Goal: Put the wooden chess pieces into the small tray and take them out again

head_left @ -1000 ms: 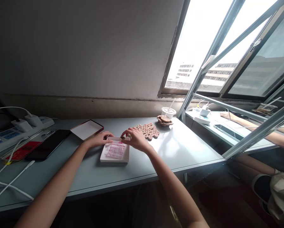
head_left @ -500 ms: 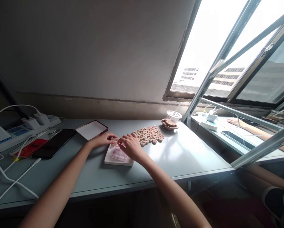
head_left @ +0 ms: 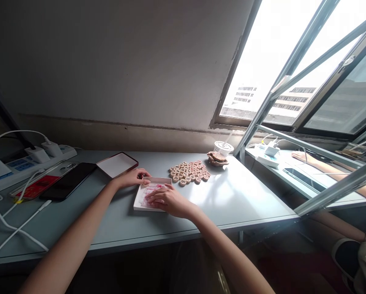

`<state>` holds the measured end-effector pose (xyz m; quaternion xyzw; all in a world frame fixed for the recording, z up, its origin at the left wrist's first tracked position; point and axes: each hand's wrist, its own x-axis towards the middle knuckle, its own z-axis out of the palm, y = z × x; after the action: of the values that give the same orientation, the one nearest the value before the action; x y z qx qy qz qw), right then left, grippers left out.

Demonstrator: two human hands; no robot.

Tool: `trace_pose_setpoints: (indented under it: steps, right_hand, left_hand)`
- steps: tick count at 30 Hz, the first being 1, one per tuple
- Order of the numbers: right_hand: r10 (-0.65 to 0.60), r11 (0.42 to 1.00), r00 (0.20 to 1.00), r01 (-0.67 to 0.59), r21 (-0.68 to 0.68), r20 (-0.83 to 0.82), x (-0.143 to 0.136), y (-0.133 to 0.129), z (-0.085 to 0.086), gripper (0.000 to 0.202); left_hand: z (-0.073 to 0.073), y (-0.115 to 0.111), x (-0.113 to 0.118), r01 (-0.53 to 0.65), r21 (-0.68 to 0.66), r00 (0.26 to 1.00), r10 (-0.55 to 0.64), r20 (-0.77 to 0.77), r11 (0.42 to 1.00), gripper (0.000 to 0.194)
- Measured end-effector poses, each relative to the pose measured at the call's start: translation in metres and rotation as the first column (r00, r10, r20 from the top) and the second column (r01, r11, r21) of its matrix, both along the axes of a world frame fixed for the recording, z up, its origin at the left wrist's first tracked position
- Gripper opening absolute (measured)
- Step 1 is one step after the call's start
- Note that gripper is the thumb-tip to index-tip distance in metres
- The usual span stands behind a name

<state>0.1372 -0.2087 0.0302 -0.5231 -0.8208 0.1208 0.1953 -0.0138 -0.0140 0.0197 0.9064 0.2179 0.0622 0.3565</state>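
Note:
A shallow white box (head_left: 149,209) lies on the grey desk, with a thin clear packet or sheet printed in red (head_left: 151,190) inside it. My left hand (head_left: 130,178) pinches the box's far left corner between thumb and fingers. Over the right part of the box, my right hand (head_left: 172,201) rests with its fingers stretched out on the red-printed packet. Round wooden Chinese chess pieces (head_left: 189,172), many with carved characters facing up, sit grouped in one layer beyond the box to the right. Behind my left hand is the box lid (head_left: 117,165), its white inside turned up.
A brown carved dish (head_left: 217,160) and a clear lidded cup (head_left: 224,147) with a straw stand near the wall. Leftward lie a black phone (head_left: 67,182), a clear case with a red card (head_left: 36,183), a power strip (head_left: 65,152) and white cables. Another person's arm (head_left: 329,172) shows beyond the metal frame.
My right hand has moved from the box's far edge towards me and flattened onto the printed packet. My left hand stays at the far left corner.

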Motion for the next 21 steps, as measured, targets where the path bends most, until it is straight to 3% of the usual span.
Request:
trace_pose_setpoints:
  steps: [3, 5, 10, 14, 17, 21]
  right_hand:
    - [-0.037, 0.996, 0.999, 0.035, 0.086, 0.024, 0.001, -0.003, 0.003, 0.022]
    - [-0.135, 0.974, 0.990, 0.126, 0.189, 0.035, 0.007, -0.002, 0.005, 0.024]
    - [-0.503, 0.833, 0.856, 0.443, 0.331, 0.119, 0.047, 0.005, 0.005, 0.022]
    - [-0.519, 0.842, 0.823, 0.446, 0.304, 0.229, 0.071, 0.010, -0.005, 0.018]
    - [-0.538, 0.829, 0.809, 0.456, 0.323, 0.238, 0.074, 0.014, -0.010, 0.013]
    - [-0.509, 0.854, 0.823, 0.445, 0.269, 0.254, 0.073, 0.019, -0.005, 0.013]
  left_hand:
    - [0.003, -0.002, -0.001, 0.004, -0.014, 1.000, -0.004, 0.015, 1.000, 0.050]
    - [0.004, -0.003, -0.001, 0.010, -0.017, 1.000, -0.010, 0.015, 1.000, 0.048]
    - [0.000, 0.000, -0.001, 0.001, -0.029, 1.000, -0.001, -0.003, 1.000, 0.049]
    - [-0.004, 0.004, -0.001, -0.007, -0.050, 1.000, 0.007, -0.006, 0.999, 0.052]
    - [-0.004, 0.004, 0.000, -0.007, -0.064, 1.000, 0.007, -0.009, 0.998, 0.055]
    - [0.002, -0.001, -0.002, -0.004, -0.055, 1.000, 0.005, 0.010, 0.998, 0.054]
